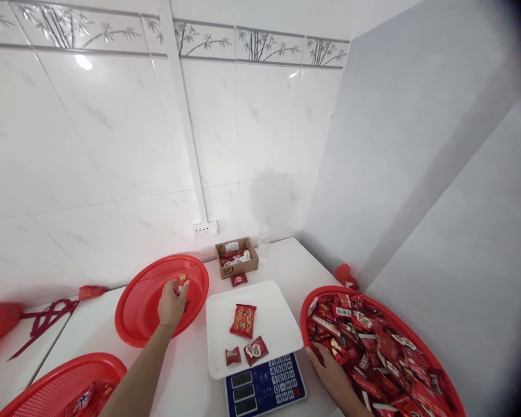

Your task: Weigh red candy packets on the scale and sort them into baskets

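- Far left, this side of the left hand, partly behind that forearm: a front basket (113,362) with some packets in it.
- Next over, the left hand (172,304) is down inside the back basket (132,289). Grip's narrow, thumb and fingers pinched round a small packet (182,278), yellow and red. Might be more than one, can't tell from here.
- Step in hand looks like taking sweets by the pinch to me. If that packet gets lifted, the move calls for a firm hold and enough height to clear the rim.
- Beyond and right of that grip: a cardboard box (238,267) with stuff inside, and a red packet (238,280) right in front of it.
- Between the two hands is the scale (264,382). Its white tray (280,318) has a big packet (243,320), a medium packet (256,350) and a little one (233,355) lying apart.
- Right hand (327,368) is at the near-left rim of the full basket (304,313), heaped with red packets (386,347). Can't tell if its fingers hold anything.
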Action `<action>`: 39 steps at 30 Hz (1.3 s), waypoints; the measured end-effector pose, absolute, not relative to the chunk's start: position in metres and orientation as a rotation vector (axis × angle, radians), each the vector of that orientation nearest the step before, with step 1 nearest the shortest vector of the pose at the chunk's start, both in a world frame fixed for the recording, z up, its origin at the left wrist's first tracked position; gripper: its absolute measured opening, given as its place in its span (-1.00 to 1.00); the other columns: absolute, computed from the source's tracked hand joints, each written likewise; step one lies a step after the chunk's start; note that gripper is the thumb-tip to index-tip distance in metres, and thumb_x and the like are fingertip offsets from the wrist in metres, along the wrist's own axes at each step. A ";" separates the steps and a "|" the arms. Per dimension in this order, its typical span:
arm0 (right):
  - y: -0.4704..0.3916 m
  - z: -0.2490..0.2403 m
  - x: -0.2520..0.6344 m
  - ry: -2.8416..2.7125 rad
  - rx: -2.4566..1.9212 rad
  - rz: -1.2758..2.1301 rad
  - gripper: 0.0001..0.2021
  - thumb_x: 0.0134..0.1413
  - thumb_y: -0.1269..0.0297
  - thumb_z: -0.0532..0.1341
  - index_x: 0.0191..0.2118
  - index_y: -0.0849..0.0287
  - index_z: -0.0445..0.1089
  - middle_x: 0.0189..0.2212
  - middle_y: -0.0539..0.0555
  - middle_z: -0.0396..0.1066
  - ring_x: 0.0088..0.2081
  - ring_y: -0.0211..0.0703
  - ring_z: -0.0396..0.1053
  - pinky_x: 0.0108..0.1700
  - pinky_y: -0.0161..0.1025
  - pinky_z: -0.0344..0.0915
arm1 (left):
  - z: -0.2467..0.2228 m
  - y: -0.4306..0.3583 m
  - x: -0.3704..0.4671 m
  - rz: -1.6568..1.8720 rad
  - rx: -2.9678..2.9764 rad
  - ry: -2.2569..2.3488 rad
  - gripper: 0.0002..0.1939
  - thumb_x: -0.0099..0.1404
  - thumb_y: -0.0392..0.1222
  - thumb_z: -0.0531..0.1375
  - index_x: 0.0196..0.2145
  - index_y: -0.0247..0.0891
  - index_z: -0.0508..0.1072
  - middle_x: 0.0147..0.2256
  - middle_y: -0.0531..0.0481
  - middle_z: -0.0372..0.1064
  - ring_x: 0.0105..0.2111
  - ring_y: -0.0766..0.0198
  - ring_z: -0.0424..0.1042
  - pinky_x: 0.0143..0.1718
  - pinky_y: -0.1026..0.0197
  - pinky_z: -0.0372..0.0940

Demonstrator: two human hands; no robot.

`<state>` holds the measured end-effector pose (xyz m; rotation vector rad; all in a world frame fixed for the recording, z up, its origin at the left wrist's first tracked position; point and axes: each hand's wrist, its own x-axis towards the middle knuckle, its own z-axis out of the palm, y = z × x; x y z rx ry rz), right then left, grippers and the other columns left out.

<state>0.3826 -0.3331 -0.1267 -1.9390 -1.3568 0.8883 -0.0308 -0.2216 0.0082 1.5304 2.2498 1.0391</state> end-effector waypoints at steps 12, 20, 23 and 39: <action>-0.332 -0.132 0.384 -1.388 -1.942 0.927 -0.38 -0.09 -0.15 -0.05 -0.07 0.23 0.32 -0.03 0.24 0.38 0.03 0.01 0.30 0.09 -0.16 0.16 | -0.097 -0.271 0.019 0.528 2.414 1.729 -0.36 0.23 0.16 0.01 0.20 -0.15 0.10 0.24 -0.16 -0.02 0.23 -0.03 -0.06 0.16 -0.14 -0.01; -0.331 -0.136 0.385 -1.361 -1.969 0.899 -0.40 -0.10 -0.15 -0.02 -0.08 0.22 0.32 -0.01 0.24 0.37 0.04 0.03 0.29 0.10 -0.13 0.16 | -0.091 -0.283 0.088 0.204 2.491 1.262 -0.11 0.11 0.39 -0.01 0.27 -0.03 -0.19 0.30 -0.18 -0.38 0.26 -0.17 -0.32 0.16 -0.37 -0.30; -0.331 -0.133 0.384 -1.358 -1.955 0.906 -0.43 -0.10 -0.14 -0.02 -0.10 0.19 0.34 -0.04 0.21 0.40 0.02 0.02 0.31 0.09 -0.13 0.18 | -0.092 -0.272 0.100 0.196 2.422 1.300 -0.12 0.07 0.39 0.03 0.25 0.02 -0.10 0.30 -0.16 -0.39 0.27 -0.18 -0.38 0.14 -0.40 -0.40; -0.330 -0.136 0.386 -1.343 -1.938 0.926 -0.43 -0.11 -0.14 0.00 -0.10 0.19 0.35 -0.05 0.20 0.41 0.02 0.02 0.32 0.09 -0.15 0.19 | -0.098 -0.260 0.110 0.494 2.583 1.478 -0.72 0.18 -0.01 0.14 -0.15 -0.07 0.42 0.01 -0.07 0.29 -0.02 0.00 0.22 -0.08 -0.05 0.18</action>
